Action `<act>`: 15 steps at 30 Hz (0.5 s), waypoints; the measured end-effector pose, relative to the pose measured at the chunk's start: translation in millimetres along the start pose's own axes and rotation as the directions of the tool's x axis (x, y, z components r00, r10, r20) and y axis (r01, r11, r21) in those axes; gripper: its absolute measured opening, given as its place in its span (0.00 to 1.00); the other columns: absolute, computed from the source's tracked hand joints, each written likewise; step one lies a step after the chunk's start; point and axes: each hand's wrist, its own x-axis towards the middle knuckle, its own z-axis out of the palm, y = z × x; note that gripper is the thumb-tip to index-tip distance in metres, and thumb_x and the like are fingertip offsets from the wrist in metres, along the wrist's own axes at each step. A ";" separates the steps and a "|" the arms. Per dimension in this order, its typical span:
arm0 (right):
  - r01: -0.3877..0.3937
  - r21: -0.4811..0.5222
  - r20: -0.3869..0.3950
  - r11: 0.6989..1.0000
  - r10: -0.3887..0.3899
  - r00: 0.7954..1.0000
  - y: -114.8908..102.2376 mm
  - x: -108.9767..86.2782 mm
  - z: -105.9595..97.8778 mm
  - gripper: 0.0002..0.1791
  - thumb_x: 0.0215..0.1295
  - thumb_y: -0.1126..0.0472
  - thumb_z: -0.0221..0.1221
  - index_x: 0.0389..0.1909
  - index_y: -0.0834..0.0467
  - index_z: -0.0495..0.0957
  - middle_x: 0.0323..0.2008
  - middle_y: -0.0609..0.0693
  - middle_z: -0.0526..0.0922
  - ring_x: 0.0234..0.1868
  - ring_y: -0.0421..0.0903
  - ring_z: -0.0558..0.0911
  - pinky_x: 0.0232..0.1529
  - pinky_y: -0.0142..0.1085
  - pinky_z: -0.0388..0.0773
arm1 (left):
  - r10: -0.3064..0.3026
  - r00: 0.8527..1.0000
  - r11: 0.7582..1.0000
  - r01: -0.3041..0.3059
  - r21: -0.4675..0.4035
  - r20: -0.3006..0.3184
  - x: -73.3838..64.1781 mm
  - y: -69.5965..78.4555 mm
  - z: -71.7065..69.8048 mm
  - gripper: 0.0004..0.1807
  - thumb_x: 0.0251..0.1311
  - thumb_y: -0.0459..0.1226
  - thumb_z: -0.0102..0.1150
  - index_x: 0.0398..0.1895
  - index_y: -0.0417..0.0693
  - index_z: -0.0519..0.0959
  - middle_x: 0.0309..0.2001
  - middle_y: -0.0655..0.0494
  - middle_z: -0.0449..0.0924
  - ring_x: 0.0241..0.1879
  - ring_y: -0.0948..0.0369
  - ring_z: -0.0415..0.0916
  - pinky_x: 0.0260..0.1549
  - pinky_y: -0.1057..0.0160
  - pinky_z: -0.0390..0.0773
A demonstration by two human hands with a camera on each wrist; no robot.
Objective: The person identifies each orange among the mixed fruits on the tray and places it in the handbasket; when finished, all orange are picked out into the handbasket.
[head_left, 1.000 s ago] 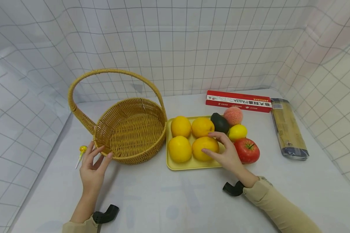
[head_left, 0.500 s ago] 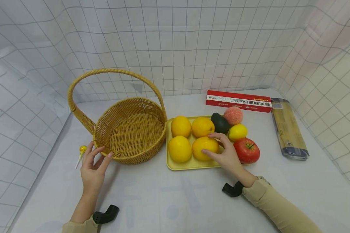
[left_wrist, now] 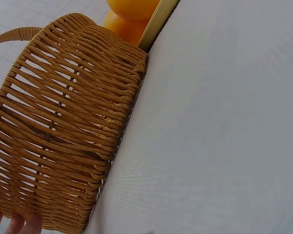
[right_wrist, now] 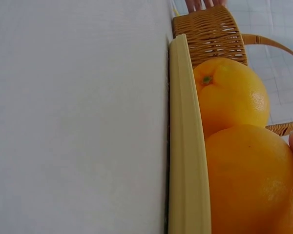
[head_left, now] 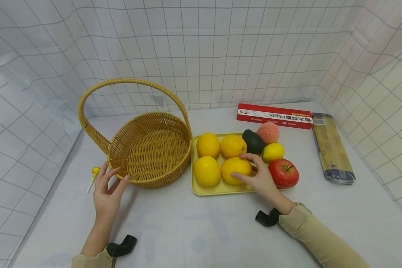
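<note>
My left hand (head_left: pixel 106 199) grips the near left rim of a round wicker basket (head_left: pixel 175 172) with a tall arched handle. Its fingertips show at the basket's side in the left wrist view. The basket holds nothing inside. To its right lies a yellow tray (head_left: pixel 201 191) with several oranges. My right hand (head_left: pixel 264 182) holds the front right orange (head_left: pixel 232 170), thumb on the near side and fingers behind. This orange still sits in the tray. Beside it is another orange (head_left: pixel 206 171). In the right wrist view a fingertip touches the held orange (right_wrist: pixel 254 180).
Right of the oranges are an avocado (head_left: pixel 252 142), a pink peach-like ball (head_left: pixel 268 133), a lemon (head_left: pixel 273 152) and a red apple (head_left: pixel 284 174). Behind them lies a red pasta box (head_left: pixel 274 116), with a brown packet (head_left: pixel 332 149) further right. A lollipop (head_left: pixel 93 176) lies left of the basket.
</note>
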 end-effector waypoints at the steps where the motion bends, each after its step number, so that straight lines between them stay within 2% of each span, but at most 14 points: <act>1: -0.007 -0.005 0.003 1.000 0.007 1.000 0.3 0.2 0.0 0.30 0.53 0.57 0.69 0.55 0.56 0.69 0.56 0.52 0.68 0.59 0.52 0.65 0.61 0.53 0.64 | -0.001 1.000 1.000 0.001 -0.005 0.001 0.0 0.0 0.0 0.18 0.54 0.23 0.61 0.49 0.25 0.73 0.69 0.50 0.53 0.68 0.52 0.51 0.52 0.74 0.71; 9: -0.041 -0.029 0.049 0.999 0.043 0.998 0.5 -0.2 -0.1 0.33 0.54 0.54 0.68 0.59 0.56 0.66 0.59 0.54 0.67 0.60 0.53 0.65 0.63 0.54 0.61 | -0.001 1.000 0.999 0.001 -0.032 0.012 0.4 -0.6 -0.5 0.18 0.54 0.23 0.60 0.49 0.25 0.72 0.69 0.49 0.52 0.68 0.53 0.52 0.52 0.76 0.70; 15: -0.060 -0.029 0.073 0.998 0.062 0.995 -0.1 -0.2 0.5 0.35 0.53 0.54 0.68 0.61 0.54 0.65 0.60 0.54 0.63 0.58 0.54 0.65 0.61 0.53 0.64 | -0.008 1.000 0.999 0.008 -0.031 0.016 0.3 -1.4 -0.7 0.18 0.54 0.23 0.60 0.50 0.27 0.73 0.69 0.52 0.52 0.68 0.53 0.51 0.50 0.78 0.70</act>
